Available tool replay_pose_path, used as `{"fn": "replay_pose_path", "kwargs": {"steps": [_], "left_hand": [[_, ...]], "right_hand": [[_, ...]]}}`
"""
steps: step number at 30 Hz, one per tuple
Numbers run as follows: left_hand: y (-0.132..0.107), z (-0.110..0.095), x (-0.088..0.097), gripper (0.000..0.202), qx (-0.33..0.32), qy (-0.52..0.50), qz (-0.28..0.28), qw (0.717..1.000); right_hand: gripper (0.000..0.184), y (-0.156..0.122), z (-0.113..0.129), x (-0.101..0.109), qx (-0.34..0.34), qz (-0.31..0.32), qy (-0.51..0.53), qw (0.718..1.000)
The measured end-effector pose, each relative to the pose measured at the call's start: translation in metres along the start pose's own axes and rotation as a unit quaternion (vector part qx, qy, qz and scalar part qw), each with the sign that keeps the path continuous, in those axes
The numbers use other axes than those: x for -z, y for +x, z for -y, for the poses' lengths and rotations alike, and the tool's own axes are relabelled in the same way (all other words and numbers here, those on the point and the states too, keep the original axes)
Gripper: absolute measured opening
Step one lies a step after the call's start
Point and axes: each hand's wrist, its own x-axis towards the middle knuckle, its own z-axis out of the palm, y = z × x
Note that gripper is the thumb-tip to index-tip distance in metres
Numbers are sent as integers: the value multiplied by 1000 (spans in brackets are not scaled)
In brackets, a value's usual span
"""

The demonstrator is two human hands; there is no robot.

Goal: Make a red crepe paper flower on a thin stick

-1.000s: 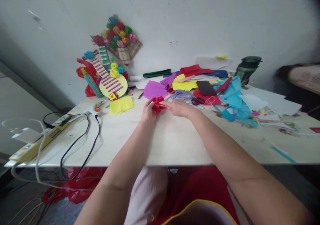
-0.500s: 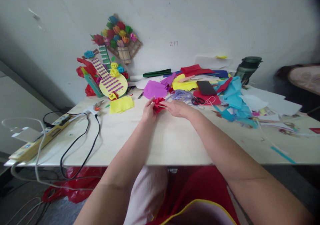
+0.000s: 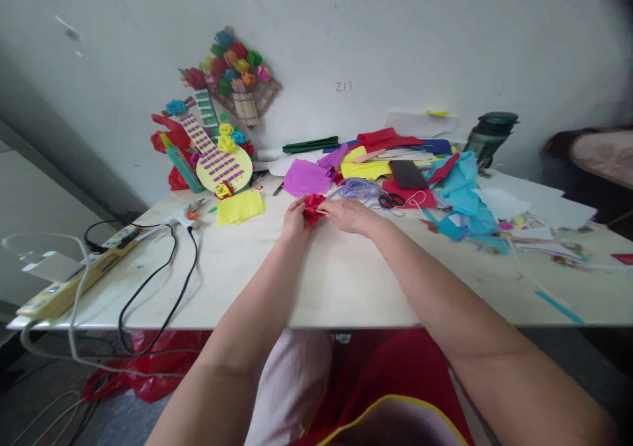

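A small crumpled red paper flower (image 3: 312,206) sits between both hands near the middle of the pale table (image 3: 316,281). My left hand (image 3: 293,222) is closed round its left side, fingers curled over the paper. My right hand (image 3: 350,214) pinches it from the right, with a thin stick showing at the fingertips. Just behind the hands lie a magenta paper sheet (image 3: 305,177), a tangle of purple string (image 3: 360,188) and black scissors (image 3: 391,200).
A yellow paper (image 3: 241,207) lies left of the hands. A paper guitar (image 3: 216,159) and a flower craft (image 3: 238,76) lean on the wall. A power strip (image 3: 74,281) with cables sits at the left edge. Coloured paper scraps (image 3: 459,189) and a dark bottle (image 3: 489,136) fill the right.
The red paper flower has been turned slightly and gathered tighter between the fingers. Both hands stay in nearly the same place.
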Motion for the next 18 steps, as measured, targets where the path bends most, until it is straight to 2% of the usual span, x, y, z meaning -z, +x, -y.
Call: {"fn": "replay_pose_path", "kwargs": {"steps": [5, 12, 14, 18], "left_hand": [[1, 0, 1, 26, -3, -3, 1, 1000], [3, -1, 4, 22, -13, 5, 14, 1000], [4, -2, 5, 20, -8, 7, 32, 999], [4, -5, 8, 21, 16, 37, 105, 994]], "right_hand": [[33, -1, 0, 2, -11, -9, -1, 1000], [34, -8, -2, 20, -80, 8, -6, 997], [34, -8, -7, 21, -107, -15, 23, 994], [30, -4, -22, 16, -189, -126, 111, 968]]}}
